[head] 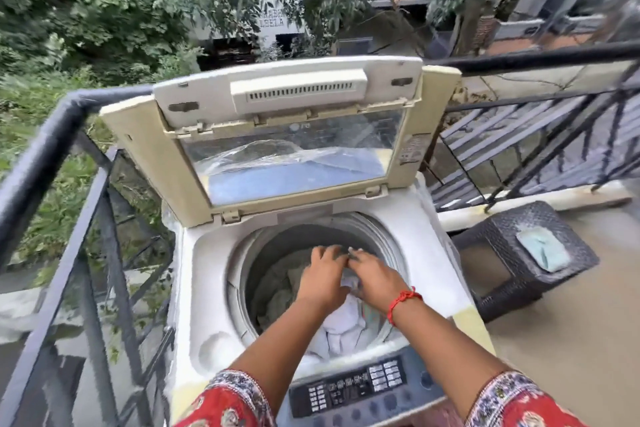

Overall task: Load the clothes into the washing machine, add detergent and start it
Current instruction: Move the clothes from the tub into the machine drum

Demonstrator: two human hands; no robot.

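Loading is the step in hand, and by the look of it well advanced. Clothes [341,331] already lie in the drum [377,239] of the top-loading washing machine [204,288], which stands on a balcony beside a dark metal railing [52,135]; its lid [287,135] is folded up and back, leaving the opening free. White fabric is heaped at the near side of the drum, with paler greyish pieces further down and to the left.

Both arms reach in over the control panel [356,388]. The left hand [323,272] is spread palm down, fingers apart, over the load and appears to press or settle it instead of gripping anything. The right hand [372,279], a red thread bracelet [401,303] at its wrist, lies just beside the left, fingers loosely extended over the white cloth; motion blur makes it impossible to tell whether the fingertips pinch a fold, so its grip cannot be told.

No garment is seen outside the machine, which suggests loading is nearly finished, though the frame does not show the floor behind the person. Detergent is not yet added as far as can be seen: no powder or liquid shows on the clothes. A pale blue packet-like object [543,248] rests on a dark woven stool [502,229] to the right; whether it is detergent cannot be told. Closing the lid and starting the cycle at the panel remain to be done.
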